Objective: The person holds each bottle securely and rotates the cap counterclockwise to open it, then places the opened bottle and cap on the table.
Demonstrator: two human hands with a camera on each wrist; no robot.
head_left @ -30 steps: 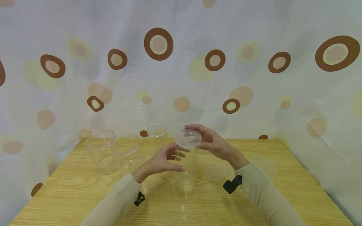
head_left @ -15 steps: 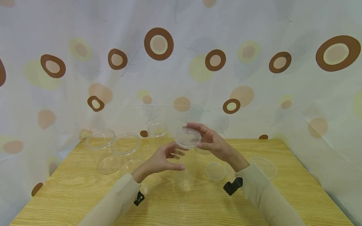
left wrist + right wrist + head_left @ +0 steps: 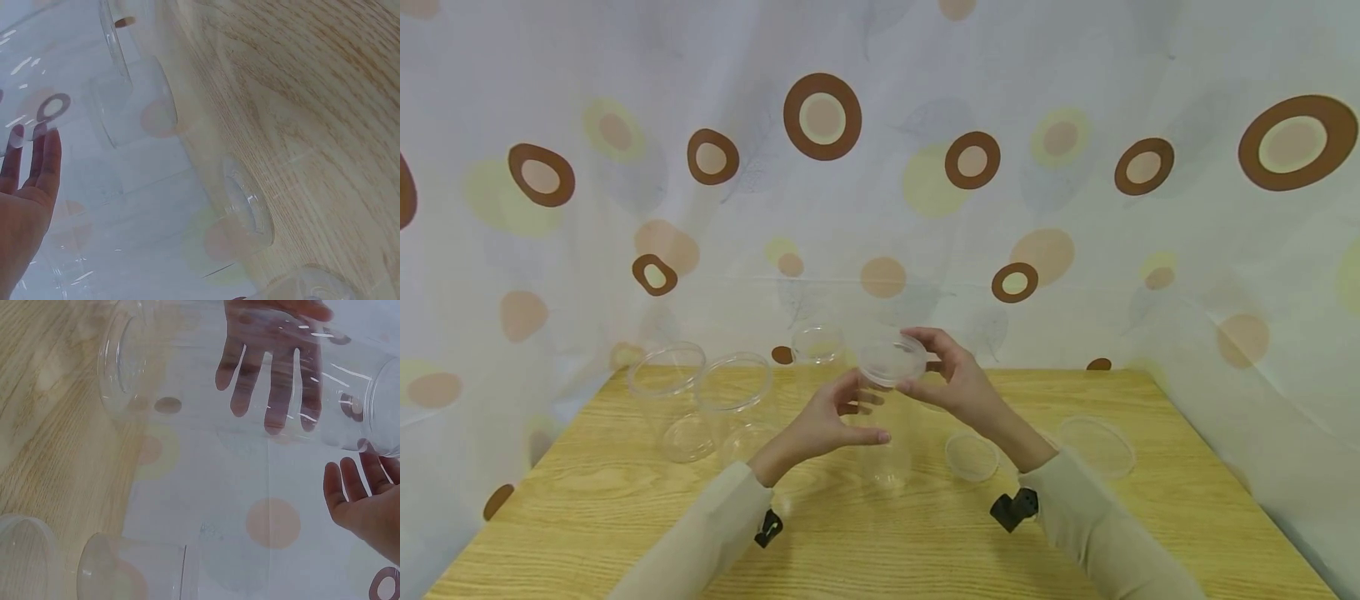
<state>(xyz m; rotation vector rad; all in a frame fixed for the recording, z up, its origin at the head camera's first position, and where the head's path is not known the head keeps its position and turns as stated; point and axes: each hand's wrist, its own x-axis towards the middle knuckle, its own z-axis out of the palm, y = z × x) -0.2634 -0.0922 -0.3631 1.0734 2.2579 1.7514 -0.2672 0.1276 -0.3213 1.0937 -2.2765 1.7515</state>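
A tall clear plastic jar (image 3: 886, 462) stands upright at the middle of the table in the head view. My left hand (image 3: 823, 421) holds its side, thumb in front and fingers behind. In the right wrist view, those fingers show spread through the clear wall. At the jar's mouth is a round clear lid (image 3: 892, 358). My right hand (image 3: 958, 383) grips the lid's edge with thumb and fingers from the right. In the left wrist view, part of the left hand (image 3: 28, 200) shows against the jar wall (image 3: 56, 56).
Two wide clear jars (image 3: 733, 408) (image 3: 662, 396) stand at the left, and a narrower clear jar (image 3: 817, 358) stands behind. Loose clear lids (image 3: 972, 457) (image 3: 1097, 447) lie on the wooden table (image 3: 880, 558) at the right. A short clear container (image 3: 134, 569) shows in the right wrist view. A patterned curtain hangs behind.
The held jar and its lid have shifted slightly left and away. My right hand has turned a little around the lid, its thumb moving left. The left hand keeps its hold.
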